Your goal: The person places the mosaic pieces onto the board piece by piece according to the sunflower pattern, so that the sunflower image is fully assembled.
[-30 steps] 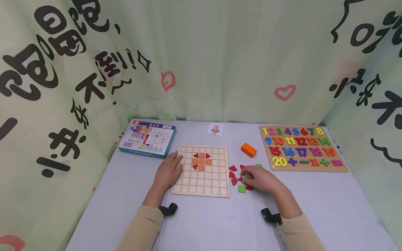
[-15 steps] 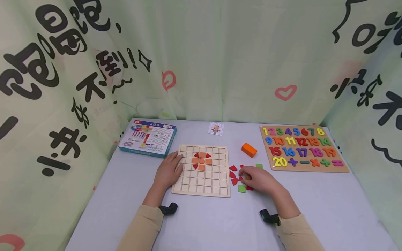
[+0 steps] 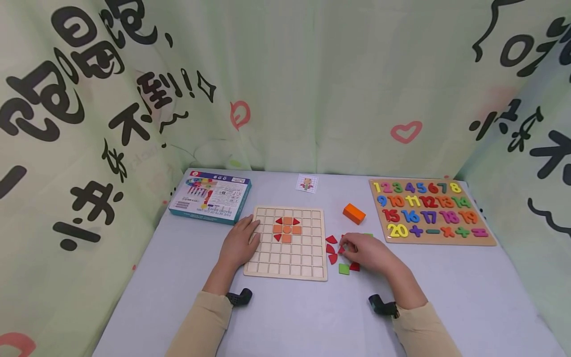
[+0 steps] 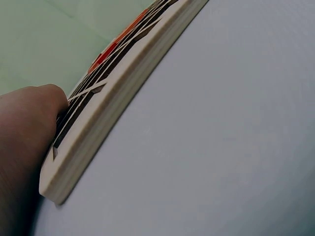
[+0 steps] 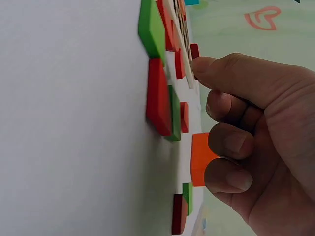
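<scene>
My left hand (image 3: 240, 241) lies along the left edge of the wooden grid board (image 3: 285, 267), its fingers extended. In the left wrist view, the thumb (image 4: 39, 101) rests at the board's rim. Orange squares (image 3: 286, 239) and small red wedges (image 3: 277, 238) sit in the board's upper cells. To the right of the board, my right hand (image 3: 368, 252) pinches a red wedge (image 3: 341, 250) between thumb and index finger. Its thumb partly hides that wedge in the right wrist view, where the other fingers curl in. Beneath and around this hand are loose red wedges (image 3: 330, 249) and green squares (image 3: 344, 268).
An orange block (image 3: 354, 213) lies behind the loose pieces. At the back right is a number puzzle board (image 3: 439, 238); a printed box (image 3: 209, 196) occupies the back left. A small picture card (image 3: 307, 183) lies near the table's far edge.
My right hand has shifted slightly left, and the red wedge at its fingertips has come up a little with it. The left hand and the board stay put.
</scene>
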Tool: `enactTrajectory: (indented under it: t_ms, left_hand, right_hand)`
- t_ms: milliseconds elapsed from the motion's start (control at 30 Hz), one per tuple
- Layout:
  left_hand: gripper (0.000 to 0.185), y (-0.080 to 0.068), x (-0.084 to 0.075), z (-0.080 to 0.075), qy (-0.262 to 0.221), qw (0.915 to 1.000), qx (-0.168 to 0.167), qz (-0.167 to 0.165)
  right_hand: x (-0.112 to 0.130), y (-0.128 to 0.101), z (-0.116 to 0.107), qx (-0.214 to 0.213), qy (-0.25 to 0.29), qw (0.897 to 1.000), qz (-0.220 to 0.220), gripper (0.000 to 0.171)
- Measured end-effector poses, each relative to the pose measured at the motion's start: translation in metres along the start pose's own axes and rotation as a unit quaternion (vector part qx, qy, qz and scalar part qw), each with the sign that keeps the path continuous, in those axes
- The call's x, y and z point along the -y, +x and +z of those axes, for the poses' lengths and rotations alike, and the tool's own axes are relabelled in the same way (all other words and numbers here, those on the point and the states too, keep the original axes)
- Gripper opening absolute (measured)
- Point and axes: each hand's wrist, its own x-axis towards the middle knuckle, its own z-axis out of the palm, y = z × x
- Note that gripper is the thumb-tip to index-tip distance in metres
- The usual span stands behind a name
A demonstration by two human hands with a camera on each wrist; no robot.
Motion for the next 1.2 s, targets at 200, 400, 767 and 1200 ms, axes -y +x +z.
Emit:
enactTrajectory:
  t_ms: [200,400,767,1200]
  left_hand:
    - [0.053,0.000,0.001,0.000,-0.001,1.0000,0.000,0.001]
    - [0.053,0.000,0.001,0.001,0.000,1.0000,-0.001,0.001]
    - [0.053,0.001,0.000,0.001,0.003,1.0000,-0.001,0.000]
    - [0.053,-0.001,-0.001,-0.002,0.003,1.0000,-0.003,0.008]
  right_hand:
    - [0.011,0.004,-0.005,-0.003,0.009,1.000,-0.026,0.027]
    - [0.026,0.013,-0.005,-0.006,0.004,0.999,-0.051,0.024]
    - [0.051,0.033,0.006,0.003,0.014,0.997,-0.080,0.018]
    - [0.076,0.063,0.019,0.015,-0.011,0.992,-0.125,0.016]
